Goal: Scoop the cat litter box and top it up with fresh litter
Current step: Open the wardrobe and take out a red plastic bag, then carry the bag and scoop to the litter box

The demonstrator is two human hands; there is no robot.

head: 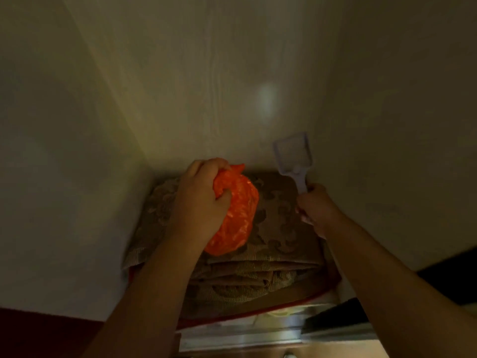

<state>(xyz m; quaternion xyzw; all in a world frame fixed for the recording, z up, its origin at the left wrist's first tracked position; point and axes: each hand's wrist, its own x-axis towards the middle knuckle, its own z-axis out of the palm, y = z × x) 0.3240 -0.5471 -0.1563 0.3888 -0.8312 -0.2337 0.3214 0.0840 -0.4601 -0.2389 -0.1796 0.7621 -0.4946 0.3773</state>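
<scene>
Head view, dim light, looking into a pale-walled recess. The left hand is closed in a grip round the upper part of an orange bag, fingers over its bunched far end and thumb pressed into its near side. The bag lies on a stack of folded patterned cloth, its long axis running from far, just under the left hand, to near and slightly right. The right hand grips the handle of a pale scoop; the handle rises from the fist toward the far wall, and the square blade stands upright against or just before that wall, far and slightly left of the fist. Contact between blade and wall cannot be told.

Scoop and bag lie side by side, apart, the bag to the left. Each hand already holds its own thing, so neither need cross. No litter box is in view; judged from this, the step in hand is gathering tools, and the coming move is likely to draw both toward the near side, out of the recess. What the bag holds cannot be told.
</scene>
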